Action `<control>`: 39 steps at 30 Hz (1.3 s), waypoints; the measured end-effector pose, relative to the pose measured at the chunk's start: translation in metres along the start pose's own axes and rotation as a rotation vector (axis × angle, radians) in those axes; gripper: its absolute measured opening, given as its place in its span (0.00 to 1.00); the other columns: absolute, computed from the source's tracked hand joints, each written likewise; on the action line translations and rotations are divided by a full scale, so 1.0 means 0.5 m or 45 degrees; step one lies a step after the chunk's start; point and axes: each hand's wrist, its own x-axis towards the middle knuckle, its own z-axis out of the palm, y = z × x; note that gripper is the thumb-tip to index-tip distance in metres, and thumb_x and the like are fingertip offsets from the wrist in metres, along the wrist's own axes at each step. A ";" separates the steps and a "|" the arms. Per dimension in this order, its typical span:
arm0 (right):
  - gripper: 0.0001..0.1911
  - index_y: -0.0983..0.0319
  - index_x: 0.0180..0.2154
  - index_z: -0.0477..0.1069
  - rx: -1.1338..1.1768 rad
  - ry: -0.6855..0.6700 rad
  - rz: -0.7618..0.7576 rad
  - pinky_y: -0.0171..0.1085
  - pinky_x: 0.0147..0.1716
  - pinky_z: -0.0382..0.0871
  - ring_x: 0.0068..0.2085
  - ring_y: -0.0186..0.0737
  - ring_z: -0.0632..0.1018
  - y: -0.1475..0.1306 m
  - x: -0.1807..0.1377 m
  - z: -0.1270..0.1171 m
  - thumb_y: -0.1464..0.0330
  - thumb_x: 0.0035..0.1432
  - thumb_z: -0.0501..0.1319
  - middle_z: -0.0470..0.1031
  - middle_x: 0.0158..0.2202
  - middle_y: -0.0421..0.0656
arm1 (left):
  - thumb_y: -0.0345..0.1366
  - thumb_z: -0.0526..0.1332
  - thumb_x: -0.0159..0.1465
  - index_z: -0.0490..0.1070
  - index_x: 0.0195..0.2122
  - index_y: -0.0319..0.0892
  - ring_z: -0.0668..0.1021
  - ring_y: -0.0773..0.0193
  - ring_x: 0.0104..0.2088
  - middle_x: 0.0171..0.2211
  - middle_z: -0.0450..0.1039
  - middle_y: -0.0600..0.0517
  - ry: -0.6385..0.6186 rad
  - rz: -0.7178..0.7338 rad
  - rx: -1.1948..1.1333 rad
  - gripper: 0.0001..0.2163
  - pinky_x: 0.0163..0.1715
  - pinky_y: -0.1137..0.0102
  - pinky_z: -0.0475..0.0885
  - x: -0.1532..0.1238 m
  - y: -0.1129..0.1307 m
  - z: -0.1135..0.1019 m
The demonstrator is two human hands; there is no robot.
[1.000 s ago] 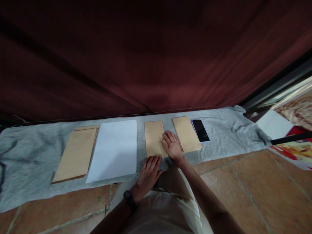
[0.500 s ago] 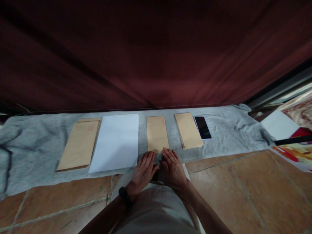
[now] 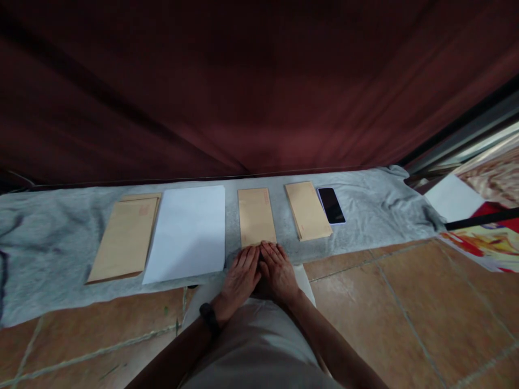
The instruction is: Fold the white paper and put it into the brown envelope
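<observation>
My left hand (image 3: pixel 239 275) and my right hand (image 3: pixel 278 270) lie flat side by side, fingers stretched out, at the near edge of a grey cloth (image 3: pixel 52 237). Their fingertips touch the near end of a narrow brown envelope (image 3: pixel 255 215). Neither hand holds anything. A black watch sits on my left wrist. To the left lie a white sheet (image 3: pixel 187 232) and a large brown envelope (image 3: pixel 124 237). To the right lie a second small brown envelope stack (image 3: pixel 307 209) and a black phone (image 3: pixel 331 205).
A dark red curtain (image 3: pixel 243 92) hangs behind the cloth. Brown floor tiles (image 3: pixel 405 302) lie in front and to the right. Colourful printed material (image 3: pixel 482 240) and a white sheet (image 3: pixel 452 199) lie at the far right.
My right hand drew back from the top of the narrow envelope to its near end. Both hands came together side by side.
</observation>
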 end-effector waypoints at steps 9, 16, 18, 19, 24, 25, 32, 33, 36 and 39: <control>0.25 0.63 0.66 0.62 -0.025 0.065 0.120 0.53 0.69 0.57 0.68 0.47 0.66 0.033 -0.026 -0.025 0.69 0.71 0.51 0.67 0.67 0.48 | 0.45 0.51 0.72 0.58 0.68 0.37 0.71 0.48 0.63 0.62 0.69 0.38 0.086 -0.036 -0.048 0.26 0.61 0.54 0.67 -0.022 -0.033 -0.015; 0.25 0.61 0.67 0.60 -0.033 0.085 0.154 0.55 0.69 0.55 0.66 0.49 0.67 0.027 -0.021 -0.028 0.69 0.71 0.50 0.68 0.65 0.49 | 0.41 0.52 0.71 0.67 0.60 0.40 0.72 0.49 0.59 0.60 0.69 0.39 0.205 -0.286 -0.340 0.19 0.58 0.51 0.70 0.003 -0.032 -0.009; 0.26 0.62 0.67 0.59 -0.024 0.111 0.146 0.56 0.69 0.54 0.66 0.50 0.67 0.024 -0.018 -0.026 0.70 0.70 0.51 0.69 0.64 0.50 | 0.39 0.54 0.70 0.67 0.59 0.41 0.74 0.51 0.57 0.57 0.71 0.41 0.269 -0.426 -0.548 0.18 0.57 0.52 0.72 0.021 -0.036 -0.002; 0.27 0.62 0.68 0.59 -0.021 0.123 0.142 0.56 0.69 0.54 0.65 0.50 0.67 0.022 -0.016 -0.025 0.71 0.69 0.51 0.69 0.63 0.50 | 0.39 0.55 0.69 0.67 0.59 0.41 0.75 0.52 0.55 0.54 0.72 0.41 0.293 -0.505 -0.658 0.19 0.55 0.53 0.74 0.030 -0.040 0.001; 0.28 0.64 0.67 0.59 -0.053 0.154 0.147 0.58 0.68 0.54 0.64 0.53 0.67 0.011 -0.007 -0.020 0.73 0.66 0.52 0.69 0.61 0.54 | 0.41 0.61 0.60 0.73 0.51 0.41 0.80 0.57 0.40 0.40 0.77 0.46 0.324 -0.824 -1.172 0.18 0.39 0.61 0.77 0.068 -0.061 0.003; 0.28 0.64 0.66 0.60 -0.069 0.160 0.151 0.58 0.68 0.55 0.64 0.53 0.67 0.009 -0.006 -0.018 0.74 0.66 0.52 0.69 0.61 0.54 | 0.42 0.63 0.58 0.74 0.49 0.41 0.79 0.58 0.37 0.37 0.77 0.48 0.310 -0.878 -1.256 0.18 0.36 0.63 0.76 0.075 -0.065 -0.001; 0.29 0.66 0.66 0.60 -0.228 0.175 0.168 0.58 0.65 0.59 0.63 0.54 0.68 0.000 0.002 -0.007 0.74 0.64 0.52 0.70 0.61 0.55 | 0.45 0.68 0.47 0.75 0.30 0.40 0.72 0.66 0.24 0.23 0.72 0.55 0.224 -1.073 -1.675 0.14 0.25 0.71 0.65 0.109 -0.051 -0.062; 0.30 0.66 0.66 0.59 -0.243 0.178 0.174 0.58 0.64 0.61 0.63 0.55 0.68 -0.001 0.008 -0.008 0.74 0.64 0.52 0.69 0.61 0.55 | 0.44 0.68 0.47 0.74 0.28 0.41 0.71 0.67 0.23 0.22 0.71 0.56 0.229 -1.057 -1.687 0.13 0.25 0.72 0.65 0.112 -0.043 -0.071; 0.29 0.65 0.66 0.61 -0.220 0.192 0.237 0.51 0.55 0.71 0.57 0.54 0.74 -0.004 0.035 -0.018 0.72 0.64 0.52 0.72 0.58 0.56 | 0.44 0.68 0.49 0.73 0.26 0.41 0.72 0.67 0.24 0.22 0.72 0.56 0.224 -0.955 -1.732 0.12 0.26 0.72 0.66 0.119 -0.013 -0.098; 0.25 0.63 0.62 0.67 -0.011 0.231 0.369 0.42 0.44 0.76 0.47 0.49 0.80 0.000 0.065 -0.031 0.72 0.67 0.48 0.77 0.52 0.56 | 0.47 0.69 0.53 0.75 0.33 0.42 0.78 0.64 0.31 0.30 0.77 0.52 0.197 -0.832 -1.828 0.14 0.32 0.71 0.71 0.124 0.016 -0.120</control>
